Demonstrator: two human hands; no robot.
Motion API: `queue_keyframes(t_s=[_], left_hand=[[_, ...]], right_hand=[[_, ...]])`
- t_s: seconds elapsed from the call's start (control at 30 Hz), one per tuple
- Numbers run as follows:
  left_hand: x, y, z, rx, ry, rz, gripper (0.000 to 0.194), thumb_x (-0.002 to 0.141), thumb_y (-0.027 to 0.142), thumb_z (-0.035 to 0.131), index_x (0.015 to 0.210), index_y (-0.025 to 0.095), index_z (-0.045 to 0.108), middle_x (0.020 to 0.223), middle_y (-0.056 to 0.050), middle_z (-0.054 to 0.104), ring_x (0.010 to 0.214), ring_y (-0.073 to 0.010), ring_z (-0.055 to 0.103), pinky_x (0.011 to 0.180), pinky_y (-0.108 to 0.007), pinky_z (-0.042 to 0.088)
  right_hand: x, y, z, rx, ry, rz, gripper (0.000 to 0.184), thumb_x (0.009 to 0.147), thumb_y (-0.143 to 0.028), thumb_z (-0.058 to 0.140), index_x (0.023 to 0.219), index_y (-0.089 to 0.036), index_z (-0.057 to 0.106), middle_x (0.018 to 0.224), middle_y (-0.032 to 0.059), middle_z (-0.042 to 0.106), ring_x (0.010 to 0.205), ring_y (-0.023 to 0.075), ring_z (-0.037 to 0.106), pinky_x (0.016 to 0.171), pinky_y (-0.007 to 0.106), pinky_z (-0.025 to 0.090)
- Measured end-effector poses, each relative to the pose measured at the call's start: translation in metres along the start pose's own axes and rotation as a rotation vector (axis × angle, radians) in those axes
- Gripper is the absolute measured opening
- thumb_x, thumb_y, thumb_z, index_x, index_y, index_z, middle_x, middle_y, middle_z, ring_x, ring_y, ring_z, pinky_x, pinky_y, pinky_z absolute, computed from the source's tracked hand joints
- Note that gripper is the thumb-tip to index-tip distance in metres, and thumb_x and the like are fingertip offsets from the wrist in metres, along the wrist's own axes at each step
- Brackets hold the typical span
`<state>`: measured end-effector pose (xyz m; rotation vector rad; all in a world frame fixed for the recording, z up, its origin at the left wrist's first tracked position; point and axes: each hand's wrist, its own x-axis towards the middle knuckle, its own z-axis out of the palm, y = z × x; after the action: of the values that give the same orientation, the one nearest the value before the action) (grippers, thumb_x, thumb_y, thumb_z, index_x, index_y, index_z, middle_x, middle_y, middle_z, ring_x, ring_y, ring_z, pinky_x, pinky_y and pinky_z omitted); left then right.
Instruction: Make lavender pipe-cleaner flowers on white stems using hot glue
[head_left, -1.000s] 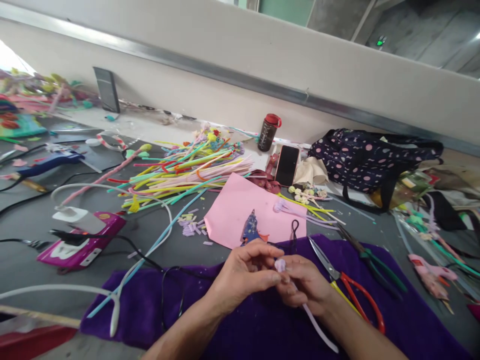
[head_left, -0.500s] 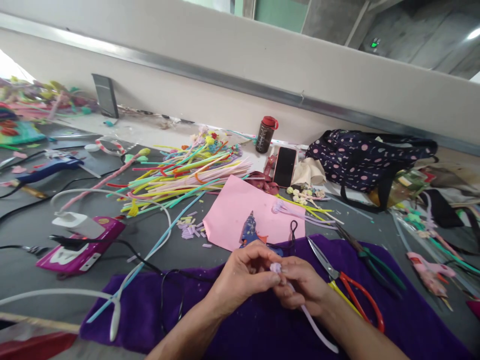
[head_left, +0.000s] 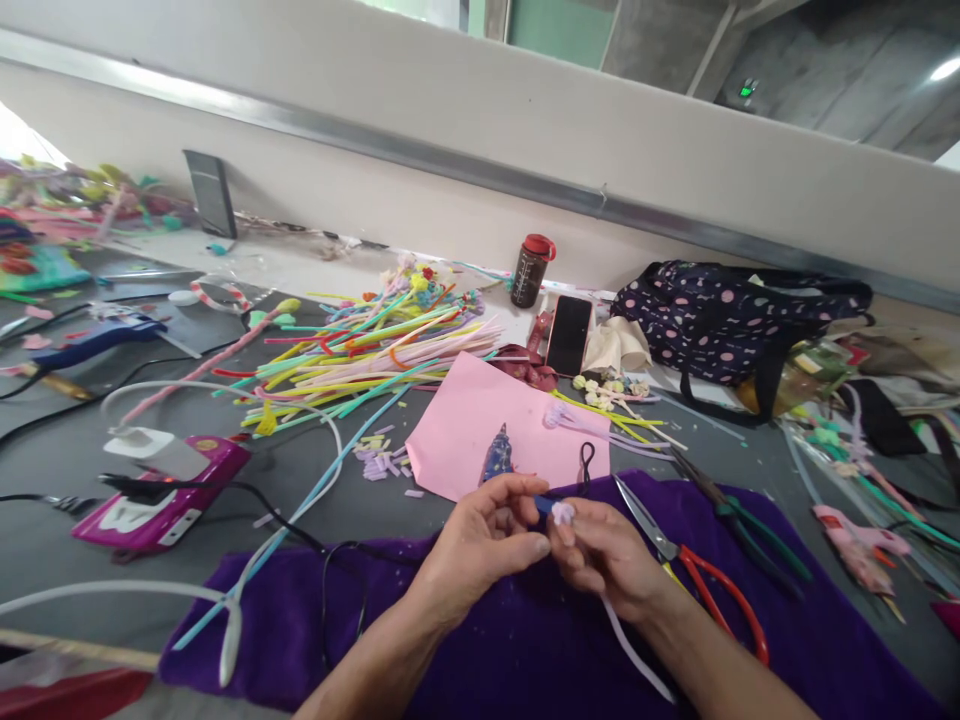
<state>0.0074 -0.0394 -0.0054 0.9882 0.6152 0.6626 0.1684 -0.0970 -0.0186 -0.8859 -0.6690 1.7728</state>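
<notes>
My left hand (head_left: 480,545) and my right hand (head_left: 604,555) meet over a purple cloth (head_left: 517,650) near the table's front edge. Both pinch a pale lilac pipe cleaner (head_left: 562,513) whose tip is curled into a small bud. Its long stem trails down under my right wrist. A blue glue gun (head_left: 498,456) lies just beyond my fingers on a pink paper sheet (head_left: 465,420). Red-handled scissors (head_left: 701,580) rest on the cloth right of my right hand.
A heap of coloured pipe cleaners (head_left: 360,350) covers the middle of the grey table. A magenta device (head_left: 161,495) with cables sits left. A dark bottle (head_left: 531,270), a phone (head_left: 570,333), a polka-dot bag (head_left: 739,320) and green-handled pliers (head_left: 742,525) lie behind and right.
Both hands have risen slightly toward the pink paper while still working the lilac bud; the fingers of my left hand have shifted around the tip.
</notes>
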Motion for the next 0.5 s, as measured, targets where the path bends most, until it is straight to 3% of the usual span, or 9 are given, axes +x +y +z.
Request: queue_keyframes(t_s=[0.13, 0.3, 0.4, 0.5], left_hand=[[0.003, -0.003, 0.001, 0.028, 0.001, -0.101, 0.02, 0.068, 0.023, 0.068, 0.083, 0.015, 0.057, 0.067, 0.002, 0.054, 0.048, -0.0035, 0.039, 0.04, -0.015, 0.028], [0.006, -0.01, 0.005, -0.011, 0.008, -0.137, 0.018, 0.069, 0.023, 0.067, 0.077, 0.016, 0.053, 0.063, 0.004, 0.053, 0.046, -0.0039, 0.044, 0.038, -0.014, 0.028], [0.005, -0.013, 0.008, -0.098, 0.019, -0.119, 0.018, 0.066, 0.022, 0.067, 0.078, 0.015, 0.055, 0.066, 0.004, 0.055, 0.045, -0.004, 0.047, 0.037, -0.014, 0.03], [0.005, -0.015, 0.009, -0.151, -0.059, -0.127, 0.022, 0.065, 0.022, 0.068, 0.084, 0.014, 0.059, 0.073, 0.001, 0.059, 0.047, -0.0053, 0.053, 0.036, -0.014, 0.031]], right_hand=[[-0.003, 0.005, 0.005, -0.262, 0.173, -0.227, 0.02, 0.084, -0.032, 0.056, 0.075, -0.015, 0.061, 0.058, -0.0017, 0.052, 0.043, 0.005, 0.04, 0.041, 0.017, 0.026], [-0.003, 0.002, 0.007, -0.45, 0.271, -0.417, 0.015, 0.083, -0.029, 0.058, 0.076, -0.019, 0.066, 0.074, 0.0002, 0.056, 0.07, 0.0119, 0.051, 0.065, 0.022, 0.039], [-0.002, 0.002, 0.004, -0.462, 0.302, -0.454, 0.011, 0.081, -0.027, 0.061, 0.076, -0.021, 0.068, 0.091, 0.0011, 0.056, 0.086, 0.0153, 0.052, 0.078, 0.025, 0.039], [-0.001, 0.006, 0.002, -0.428, 0.315, -0.398, 0.011, 0.08, -0.027, 0.062, 0.074, -0.022, 0.069, 0.102, 0.0018, 0.054, 0.097, 0.0187, 0.051, 0.086, 0.028, 0.038]])
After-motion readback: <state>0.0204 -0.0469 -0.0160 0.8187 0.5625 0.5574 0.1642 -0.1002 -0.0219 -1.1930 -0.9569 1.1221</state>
